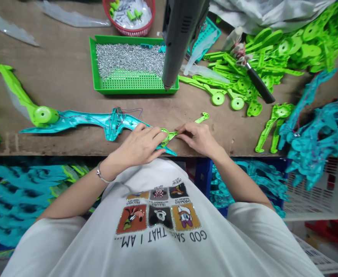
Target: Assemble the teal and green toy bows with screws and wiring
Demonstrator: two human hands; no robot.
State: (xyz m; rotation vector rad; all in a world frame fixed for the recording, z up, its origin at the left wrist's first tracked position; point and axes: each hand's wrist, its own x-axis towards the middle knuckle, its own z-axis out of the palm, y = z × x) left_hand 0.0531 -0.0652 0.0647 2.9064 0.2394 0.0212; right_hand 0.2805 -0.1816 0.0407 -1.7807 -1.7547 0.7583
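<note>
"Where are we?"
"Seating the green arm (172,135) on the blue frame (111,129), we judge, near the front of the table (70,144)."
"Our grip?"
"Right hand (199,137) pinches the green arm; left hand (141,143) covers the blue frame (its hold, we can't tell)."
"Next move?"
"Calls for holding both aligned."

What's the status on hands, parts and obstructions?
Left hand on turquoise piece. Right hand: fingers pinched on lime-green piece. Grey tool hiding part of green tray.
</note>
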